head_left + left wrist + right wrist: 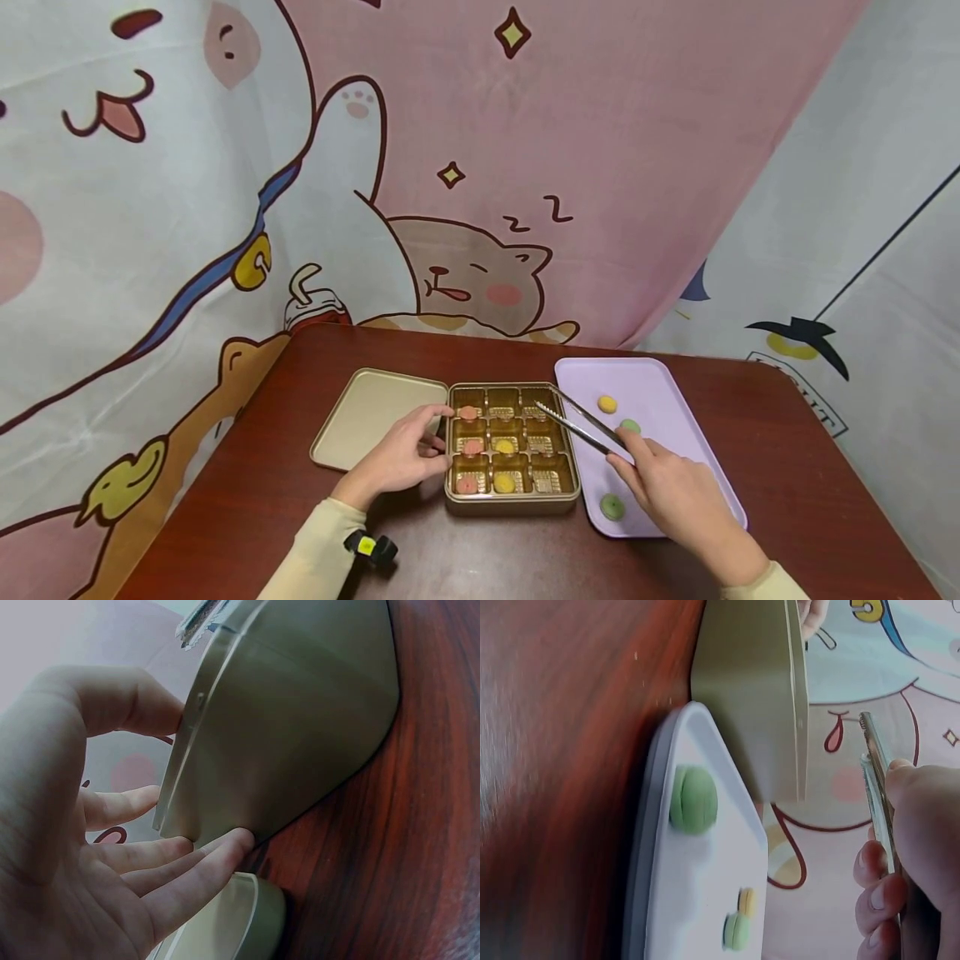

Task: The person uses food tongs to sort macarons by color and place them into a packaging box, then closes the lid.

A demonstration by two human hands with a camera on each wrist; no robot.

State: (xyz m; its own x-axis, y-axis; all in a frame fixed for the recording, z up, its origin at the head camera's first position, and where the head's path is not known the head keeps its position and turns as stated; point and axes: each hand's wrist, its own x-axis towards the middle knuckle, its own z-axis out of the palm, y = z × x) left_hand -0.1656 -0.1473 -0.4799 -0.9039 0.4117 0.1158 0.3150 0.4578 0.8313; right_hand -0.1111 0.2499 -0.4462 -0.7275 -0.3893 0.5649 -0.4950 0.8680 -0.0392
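Note:
A gold tin (pixel 513 505) with a nine-compartment insert stands in the middle of the table. Pink macarons (pixel 472 447) fill its left column, and two yellow macarons (pixel 505 483) sit in the middle column's centre and front compartments. My left hand (pixel 401 450) rests against the tin's left side, fingers spread; in the left wrist view its fingertips (pixel 241 838) touch the wall and rim. My right hand (pixel 678 496) grips metal tongs (pixel 573 429). Their tips stand apart over the right column, nothing between them. That column holds no macaron.
A lilac tray (pixel 652 383) lies close along the tin's right side. On it are a yellow macaron (pixel 607 404) and two green macarons (pixel 612 507), one partly behind my right hand. The tin's lid (pixel 371 412) lies at the left. A cartoon cloth hangs behind the table.

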